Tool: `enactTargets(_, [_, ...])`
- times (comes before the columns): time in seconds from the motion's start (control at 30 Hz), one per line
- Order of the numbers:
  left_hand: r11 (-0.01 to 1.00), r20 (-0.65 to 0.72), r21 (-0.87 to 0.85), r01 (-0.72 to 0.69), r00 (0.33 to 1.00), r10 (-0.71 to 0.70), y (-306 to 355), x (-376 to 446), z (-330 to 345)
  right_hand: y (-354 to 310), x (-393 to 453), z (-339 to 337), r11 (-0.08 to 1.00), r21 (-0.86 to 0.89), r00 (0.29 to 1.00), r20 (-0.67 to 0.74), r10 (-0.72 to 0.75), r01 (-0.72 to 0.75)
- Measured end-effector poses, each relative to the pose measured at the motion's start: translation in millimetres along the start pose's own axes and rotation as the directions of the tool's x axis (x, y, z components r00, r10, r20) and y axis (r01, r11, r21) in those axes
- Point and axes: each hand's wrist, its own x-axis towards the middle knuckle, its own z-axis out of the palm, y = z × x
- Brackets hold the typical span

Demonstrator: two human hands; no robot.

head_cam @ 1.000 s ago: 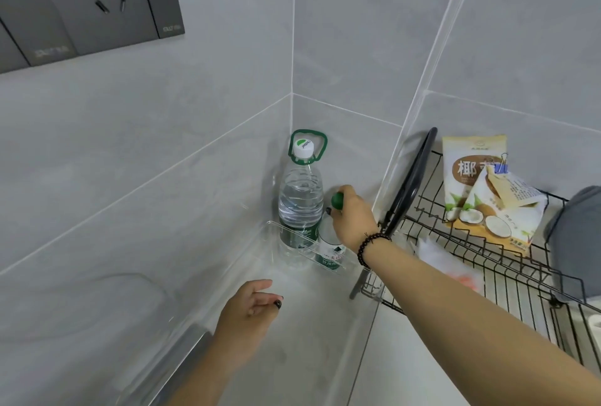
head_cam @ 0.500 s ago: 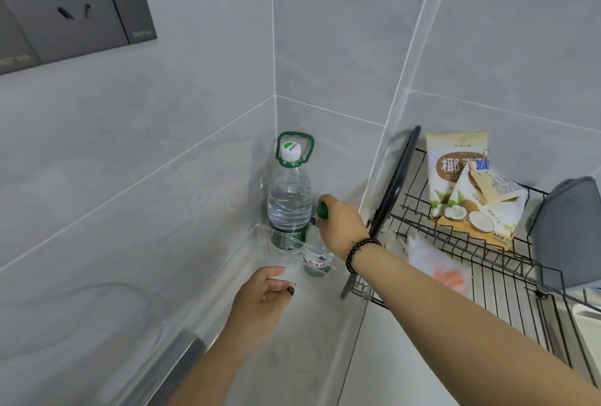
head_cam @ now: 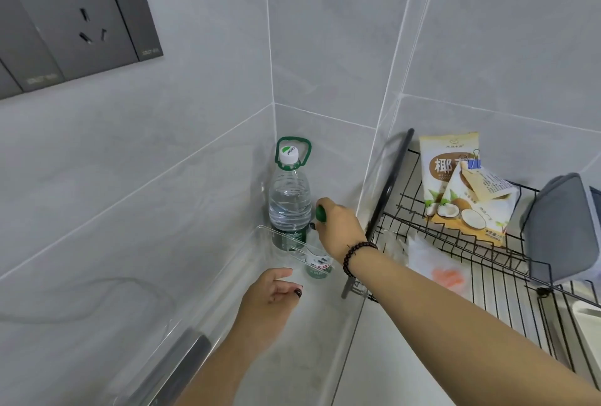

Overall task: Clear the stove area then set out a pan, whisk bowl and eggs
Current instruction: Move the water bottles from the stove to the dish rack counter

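A clear plastic bin (head_cam: 341,353) stands in the tiled corner. Inside it, at the far end, a large water bottle (head_cam: 289,200) with a green carry handle stands upright. Right beside it is a small bottle (head_cam: 319,267) with a green cap. My right hand (head_cam: 338,230) grips that small bottle by its top, so only the cap and the lower label show. My left hand (head_cam: 270,301) hovers inside the bin nearer to me, fingers loosely curled, holding nothing.
A black wire dish rack (head_cam: 487,275) stands right of the bin, holding a dark flat lid (head_cam: 388,191), coconut snack bags (head_cam: 461,187), a plastic bag (head_cam: 432,262) and a grey container (head_cam: 566,226). A dark socket panel (head_cam: 74,15) is on the left wall.
The small bottle in my right hand has gone down into the bin beside the large bottle. My left hand stayed about where it was. The camera shifted slightly.
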Motion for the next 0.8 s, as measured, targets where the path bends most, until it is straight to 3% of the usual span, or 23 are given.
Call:
enactTargets(0.23, [1.000,-0.033,0.010,-0.013,0.999,0.014,3.8,-27.1,-3.6,-3.2,-10.1,-9.2,0.997,0.065,0.998,0.040,0.039,-0.042])
enactTargets(0.47, [0.998,-0.080,-0.045,-0.033,0.996,0.029,13.0,-52.0,-4.4,-16.0,-61.2,-33.9,0.977,0.165,0.988,-0.101,-0.119,0.135])
enactTargets(0.6, [0.997,-0.060,-0.040,-0.071,0.996,0.069,21.1,-76.2,4.8,-7.6,-110.5,-43.4,0.959,0.224,0.980,-0.137,-0.143,0.172])
enactTargets(0.8, [0.986,0.038,-0.016,-0.166,0.985,0.166,29.0,-106.0,27.4,14.3,-173.4,-52.1,0.955,0.273,0.980,-0.189,-0.066,0.117])
